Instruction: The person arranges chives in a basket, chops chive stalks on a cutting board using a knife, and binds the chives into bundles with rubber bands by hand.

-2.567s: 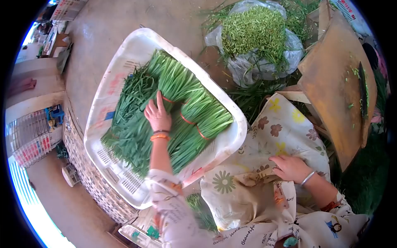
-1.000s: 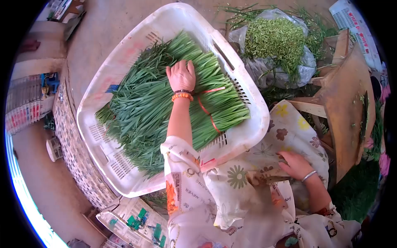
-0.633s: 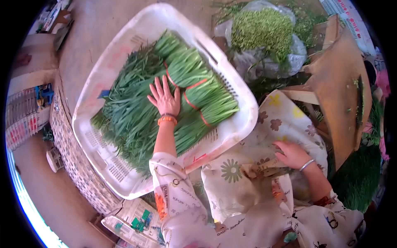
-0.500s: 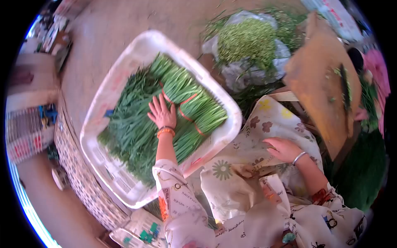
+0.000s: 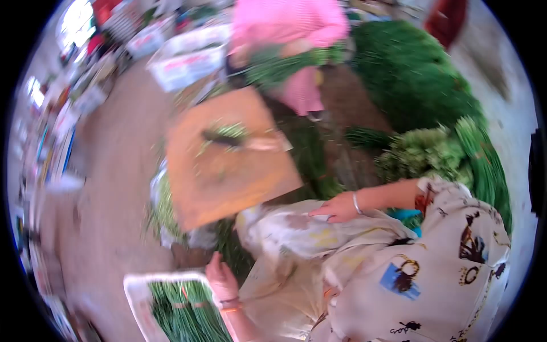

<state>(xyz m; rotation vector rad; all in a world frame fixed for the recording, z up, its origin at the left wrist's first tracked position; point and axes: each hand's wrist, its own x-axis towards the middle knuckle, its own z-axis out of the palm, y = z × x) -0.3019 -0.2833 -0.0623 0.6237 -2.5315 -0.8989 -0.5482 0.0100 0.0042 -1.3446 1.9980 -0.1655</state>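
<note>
My left hand (image 5: 222,278) is at the right rim of the white plastic basket (image 5: 135,296), low in the view. Blur hides whether its fingers grip the rim. Inside the basket lie green leafy bundles (image 5: 188,313) with red bands. My right hand (image 5: 337,207), with a silver bracelet, rests on the flowered apron (image 5: 296,228) over my lap; its fingers are slightly apart and hold nothing visible. In front stands a brown wooden board (image 5: 228,182) with a dark-bladed knife (image 5: 228,138) and green scraps on it.
Across the board, a person in pink (image 5: 285,25) holds green stalks (image 5: 273,65). A large green heap (image 5: 404,74) lies at the upper right, with pale leafy bundles (image 5: 427,151) below. Another white basket (image 5: 188,60) stands at the upper left. Chopped greens (image 5: 162,202) lie left of the board.
The view has swung right, bringing the board to the centre and the basket to the bottom left. My left hand has come off the green bundles to the basket's rim. My right hand stays on the apron.
</note>
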